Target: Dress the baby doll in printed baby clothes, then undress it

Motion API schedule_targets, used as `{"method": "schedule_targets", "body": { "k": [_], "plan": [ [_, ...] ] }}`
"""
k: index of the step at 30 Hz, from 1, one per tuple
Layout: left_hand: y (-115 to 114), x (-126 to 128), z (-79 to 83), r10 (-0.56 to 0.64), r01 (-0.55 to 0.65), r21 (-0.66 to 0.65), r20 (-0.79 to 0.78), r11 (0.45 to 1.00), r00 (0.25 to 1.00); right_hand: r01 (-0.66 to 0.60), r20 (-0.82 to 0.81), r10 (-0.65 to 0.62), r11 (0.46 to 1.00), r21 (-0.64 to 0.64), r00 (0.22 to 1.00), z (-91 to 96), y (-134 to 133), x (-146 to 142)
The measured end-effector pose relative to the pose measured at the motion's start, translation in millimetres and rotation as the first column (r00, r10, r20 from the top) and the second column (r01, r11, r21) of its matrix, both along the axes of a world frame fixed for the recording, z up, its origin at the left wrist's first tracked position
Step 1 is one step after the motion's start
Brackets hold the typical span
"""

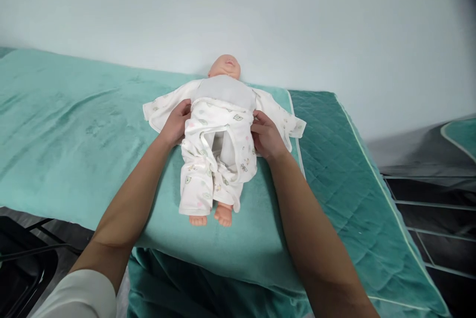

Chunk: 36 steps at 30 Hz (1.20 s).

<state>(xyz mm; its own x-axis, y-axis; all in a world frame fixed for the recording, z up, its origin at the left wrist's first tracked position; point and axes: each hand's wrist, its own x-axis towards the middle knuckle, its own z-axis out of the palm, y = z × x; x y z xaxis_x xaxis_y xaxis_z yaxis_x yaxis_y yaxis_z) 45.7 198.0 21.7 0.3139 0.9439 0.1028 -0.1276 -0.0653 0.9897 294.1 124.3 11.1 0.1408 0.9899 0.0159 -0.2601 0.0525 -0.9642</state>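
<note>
A baby doll point(224, 67) lies on its back on a teal blanket point(74, 124), head toward the wall. It wears white patterned trousers point(208, 159), and an open white patterned top point(163, 107) is spread beneath it. My left hand point(176, 123) grips the trousers' waistband at the doll's left-of-frame hip, fingers curled over the fabric. My right hand point(266, 135) holds the waistband at the opposite hip, fingers also curled. The doll's bare feet point(215, 216) stick out of the trouser legs.
The blanket covers a padded table that runs left; a quilted teal cover point(334, 159) lies at the right. A pale wall point(260, 10) stands behind. A dark chair point(26, 263) sits at the lower left, and dark floor point(439, 209) lies to the right.
</note>
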Motion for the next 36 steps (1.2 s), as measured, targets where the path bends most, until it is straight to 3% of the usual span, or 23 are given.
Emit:
{"method": "schedule_targets", "body": {
  "k": [3,6,9,12,14,16,21,24,27,32,36],
  "plan": [
    [6,-2,-8.8,0.131,-0.121,0.113,-0.087,0.986,0.988,-0.020,0.097,0.020,1.000,-0.002,0.995,-3.6,-1,5],
    [7,-4,-10.4,0.330,-0.257,0.349,-0.166,0.901,0.929,0.061,0.158,-0.058,0.998,-0.014,0.986,-9.8,0,4],
    [3,-6,-4.7,0.401,-0.218,0.596,-0.193,0.773,0.896,0.288,0.242,-0.295,0.956,0.065,0.924,-10.4,0,-5],
    [1,-7,1.5,0.382,-0.127,0.682,-0.237,0.720,0.893,0.395,0.361,-0.480,0.873,0.286,0.799,-2.4,-5,-16],
    [1,-7,4.1,0.347,-0.080,0.677,-0.269,0.732,0.898,0.326,0.425,-0.475,0.867,0.378,0.770,4.1,-9,-20],
    [3,-7,6.2,0.286,-0.024,0.646,-0.303,0.763,0.909,0.218,0.481,-0.403,0.892,0.395,0.778,8.8,-11,-19],
    [7,-8,12.6,0.144,0.092,0.558,-0.364,0.825,0.920,0.029,0.625,-0.216,0.955,0.296,0.750,14.8,-10,-6],
    [8,-7,14.3,0.129,0.122,0.568,-0.381,0.814,0.915,-0.069,0.696,-0.165,0.953,0.294,0.699,20.1,-7,0],
    [7,-4,13.5,0.127,0.126,0.591,-0.368,0.797,0.921,-0.145,0.757,-0.196,0.922,0.358,0.623,26.0,-3,1],
    [7,4,15.5,0.151,0.038,0.473,-0.356,0.880,0.922,-0.192,0.766,-0.184,0.908,0.372,0.615,34.7,4,-7],
    [18,10,20.8,0.164,-0.010,0.400,-0.352,0.916,0.922,-0.092,0.764,-0.194,0.945,0.314,0.615,40.4,16,-12]
  ]
}}
